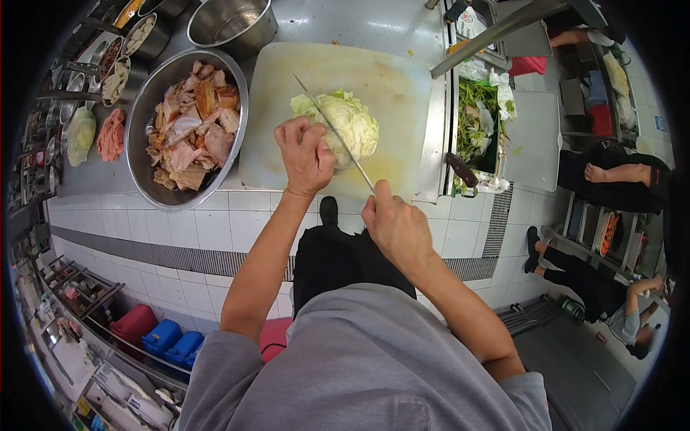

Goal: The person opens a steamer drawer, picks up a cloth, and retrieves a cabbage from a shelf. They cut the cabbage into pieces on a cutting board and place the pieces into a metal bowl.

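Note:
A pale green cabbage (361, 128) sits on a large white cutting board (277, 86). My left hand (305, 154) presses on the cabbage's near left side with its fingers curled in. In my right hand (395, 223), at the board's near edge, is the handle of a knife (351, 153). Its long blade runs diagonally across the cabbage, with the tip pointing away to the upper left. The blade overlaps the leaves just beside my left fingers. My right fingers wrap round the handle and hide most of it.
Left of the board stands a steel bowl (241, 136) of cut meat pieces. An empty steel pot (231, 25) is behind it. At right are a container of green vegetables (476, 118) and a dark-handled tool (461, 169). Other people (596, 280) stand at the far right.

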`<state>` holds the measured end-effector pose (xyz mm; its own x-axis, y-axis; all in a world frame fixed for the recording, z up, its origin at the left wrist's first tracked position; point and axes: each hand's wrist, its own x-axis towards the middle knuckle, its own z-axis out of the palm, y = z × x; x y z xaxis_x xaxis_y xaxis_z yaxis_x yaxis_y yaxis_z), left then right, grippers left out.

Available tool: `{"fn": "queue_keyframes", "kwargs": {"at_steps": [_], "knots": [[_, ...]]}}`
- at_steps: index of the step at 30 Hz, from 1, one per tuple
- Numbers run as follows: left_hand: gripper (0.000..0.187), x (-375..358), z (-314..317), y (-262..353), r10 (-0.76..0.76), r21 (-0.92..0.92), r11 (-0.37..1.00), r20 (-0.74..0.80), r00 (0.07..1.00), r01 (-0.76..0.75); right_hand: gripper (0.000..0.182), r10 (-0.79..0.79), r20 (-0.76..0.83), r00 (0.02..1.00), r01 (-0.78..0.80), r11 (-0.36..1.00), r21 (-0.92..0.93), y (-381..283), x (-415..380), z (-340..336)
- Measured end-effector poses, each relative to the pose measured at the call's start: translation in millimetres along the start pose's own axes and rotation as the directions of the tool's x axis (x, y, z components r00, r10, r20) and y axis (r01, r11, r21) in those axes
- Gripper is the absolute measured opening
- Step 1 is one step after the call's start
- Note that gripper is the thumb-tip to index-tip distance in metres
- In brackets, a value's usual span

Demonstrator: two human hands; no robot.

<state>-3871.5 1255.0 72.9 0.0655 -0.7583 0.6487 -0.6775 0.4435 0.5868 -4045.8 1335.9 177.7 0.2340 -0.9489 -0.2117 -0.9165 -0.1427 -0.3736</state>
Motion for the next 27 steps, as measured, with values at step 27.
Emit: {"fn": "queue_keyframes", "kwargs": {"at_steps": [27], "knots": [[0.035, 147, 39, -37, 0.093, -0.373, 0.894, 0.695, 0.713, 0.247, 0.019, 0.003, -0.103, 0.995, -0.006, 1.0, -0.023, 13, -3, 38]]}}
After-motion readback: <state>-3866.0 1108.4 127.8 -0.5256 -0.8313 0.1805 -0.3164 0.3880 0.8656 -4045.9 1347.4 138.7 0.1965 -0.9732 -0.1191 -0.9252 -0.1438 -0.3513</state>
